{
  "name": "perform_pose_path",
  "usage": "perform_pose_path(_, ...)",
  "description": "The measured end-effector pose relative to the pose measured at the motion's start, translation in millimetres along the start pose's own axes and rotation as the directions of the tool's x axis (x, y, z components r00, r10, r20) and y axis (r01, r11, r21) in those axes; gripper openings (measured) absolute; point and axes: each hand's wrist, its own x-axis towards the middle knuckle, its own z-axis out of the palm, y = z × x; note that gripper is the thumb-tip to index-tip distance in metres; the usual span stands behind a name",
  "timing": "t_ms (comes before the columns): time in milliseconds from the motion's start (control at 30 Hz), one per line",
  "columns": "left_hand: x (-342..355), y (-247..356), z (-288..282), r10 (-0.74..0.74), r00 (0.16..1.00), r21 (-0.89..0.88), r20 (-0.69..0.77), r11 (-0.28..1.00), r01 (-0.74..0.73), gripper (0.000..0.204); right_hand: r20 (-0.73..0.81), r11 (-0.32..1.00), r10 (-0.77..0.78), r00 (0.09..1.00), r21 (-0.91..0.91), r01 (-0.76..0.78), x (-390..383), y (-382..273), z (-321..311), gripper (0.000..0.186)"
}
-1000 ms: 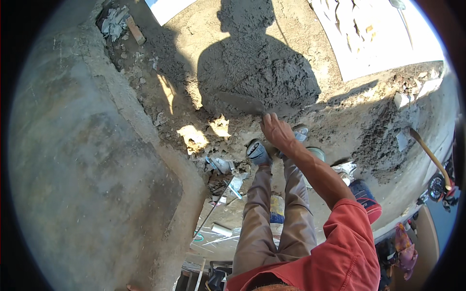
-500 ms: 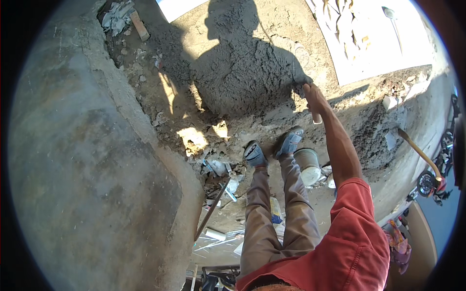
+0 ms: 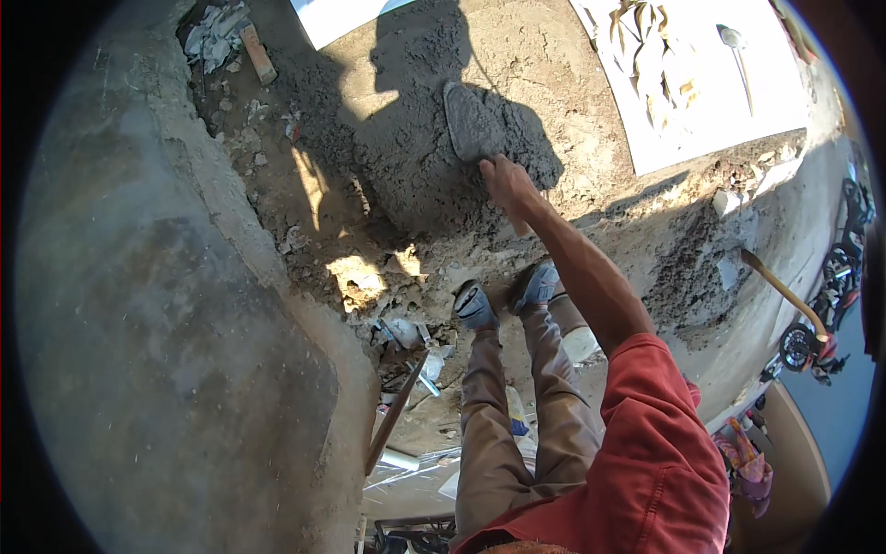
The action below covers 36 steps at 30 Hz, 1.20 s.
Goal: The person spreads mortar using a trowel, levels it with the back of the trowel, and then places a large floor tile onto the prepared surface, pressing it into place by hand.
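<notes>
My right hand [image 3: 510,189] is closed round the handle of a trowel [image 3: 475,125]. The trowel's broad grey blade points away from me and lies over the wet grey mortar [image 3: 401,162]; whether it presses into the mortar or hovers just above cannot be told. The end of the handle sticks out below my fist. Rough mortar spreads around the blade, partly under my shadow. My left hand is outside the picture.
A white sheet [image 3: 711,134] with brown curled strips and a long-handled spoon [image 3: 738,60] lies far right. Beyond my feet's right stands a bucket [image 3: 580,343]. A wooden tool handle [image 3: 784,294] leans at right. A concrete ledge [image 3: 185,323] fills the left; a brick piece [image 3: 258,55] lies beyond.
My right hand has swung left and inward with the trowel, from the right edge of the mortar to over its middle. The trowel's blade now shows clearly. The whole view has shifted slightly.
</notes>
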Motion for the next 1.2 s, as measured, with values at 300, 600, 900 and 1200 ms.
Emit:
perform_pose_path(300,-2.3,-1.1,-2.4,-0.029,0.999,0.002,0.022,1.000,0.029,0.060,-0.127,0.915,-0.015,0.992,-0.402,-0.037,27.2,-6.6,-130.8,0.041)
perform_pose_path(600,-1.0,-6.1,-1.7,0.007,1.000,0.038,0.014,0.999,-0.008,0.061,-0.232,0.822,0.498,0.836,0.433,-0.369,-48.9,128.3,-61.7,0.039)
perform_pose_path(900,-3.9,5.7,4.4,0.012,0.998,0.003,-0.054,1.000,-0.012,0.060,-0.288,0.975,0.040,0.957,-0.197,-0.100,16.2,53.5,-61.0,0.040)
perform_pose_path(1200,1.8,14.5,-9.5,0.043,0.999,-0.033,-0.012,0.999,-0.043,0.058,-0.353,0.880,0.299,0.887,-0.258,-0.399,-52.7,173.5,-155.3,0.047)
